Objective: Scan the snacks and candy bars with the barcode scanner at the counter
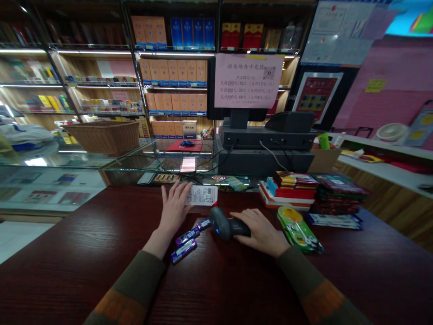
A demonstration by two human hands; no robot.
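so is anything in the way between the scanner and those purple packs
Nothing visible: the right hand grips the barcode scanner, whose head sits right by the nearest purple pack on the dark wood counter, with no object between them.

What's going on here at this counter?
A person is at a shop counter. Their left hand holds a printed paper slip, and their right hand grips a dark handheld barcode scanner. Small purple packets lie beside the scanner on the dark wooden counter, near stacked packaged goods.
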